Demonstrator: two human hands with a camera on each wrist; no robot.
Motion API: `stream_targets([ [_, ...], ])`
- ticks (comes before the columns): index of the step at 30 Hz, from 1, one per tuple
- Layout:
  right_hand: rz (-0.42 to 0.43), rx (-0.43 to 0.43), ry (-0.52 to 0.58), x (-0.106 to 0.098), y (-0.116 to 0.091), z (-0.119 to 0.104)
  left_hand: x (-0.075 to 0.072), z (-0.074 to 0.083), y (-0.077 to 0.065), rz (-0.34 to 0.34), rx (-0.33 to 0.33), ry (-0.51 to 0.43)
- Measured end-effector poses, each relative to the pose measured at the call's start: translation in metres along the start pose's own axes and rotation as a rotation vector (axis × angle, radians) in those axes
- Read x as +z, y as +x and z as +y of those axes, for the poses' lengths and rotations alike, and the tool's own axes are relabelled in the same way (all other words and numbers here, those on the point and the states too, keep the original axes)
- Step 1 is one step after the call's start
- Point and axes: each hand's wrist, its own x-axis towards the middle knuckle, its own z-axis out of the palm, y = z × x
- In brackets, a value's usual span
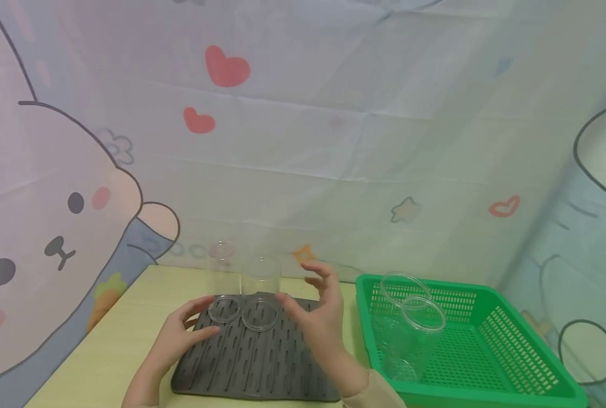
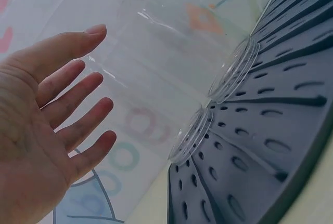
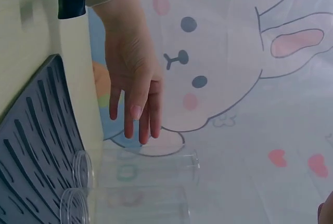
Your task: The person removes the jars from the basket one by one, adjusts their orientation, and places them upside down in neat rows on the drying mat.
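Note:
Two clear plastic cups stand side by side on the dark grey ridged mat (image 1: 252,368), their ringed rims down against it. The left cup (image 1: 225,310) has my left hand (image 1: 178,337) beside it, thumb and fingers spread apart. In the left wrist view that left hand (image 2: 57,104) shows an empty palm, fingers pointing toward the cups. Just right of the right cup (image 1: 260,317) is my right hand (image 1: 323,317), its fingers loosely bent and holding nothing. Only a sliver of the right hand (image 3: 327,214) appears at the right wrist view's edge.
A green slotted basket (image 1: 512,340) sits right of the mat, with clear cups (image 1: 412,340) in its left part. The pale yellow table (image 1: 114,334) extends left of the mat. A printed cloth (image 1: 303,141) hangs close behind.

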Motion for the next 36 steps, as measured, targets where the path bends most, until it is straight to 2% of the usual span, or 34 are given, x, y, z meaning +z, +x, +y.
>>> stream_targets([
  [5, 0.012, -0.036, 0.059, -0.016, 0.006, -0.013, 0.005, 0.006, 0.001, 0.006, 0.026, 0.016],
  [12, 0.081, -0.105, 0.14, -0.05, 0.018, -0.028, 0.01, 0.013, 0.002, 0.018, 0.091, 0.011],
  [20, 0.067, -0.059, 0.163, -0.095, 0.03, -0.04, 0.012, 0.016, 0.002, 0.011, 0.084, 0.008],
  [24, 0.062, 0.004, 0.132, -0.116, 0.031, -0.041, 0.012, 0.015, 0.001, 0.005, 0.077, 0.016],
  [31, 0.09, 0.179, -0.005, -0.15, 0.029, -0.039, 0.012, 0.013, 0.0, -0.002, 0.082, 0.02],
  [36, 0.05, 0.277, -0.085, -0.175, 0.029, -0.028, 0.014, 0.011, 0.001, -0.012, 0.082, 0.02],
])
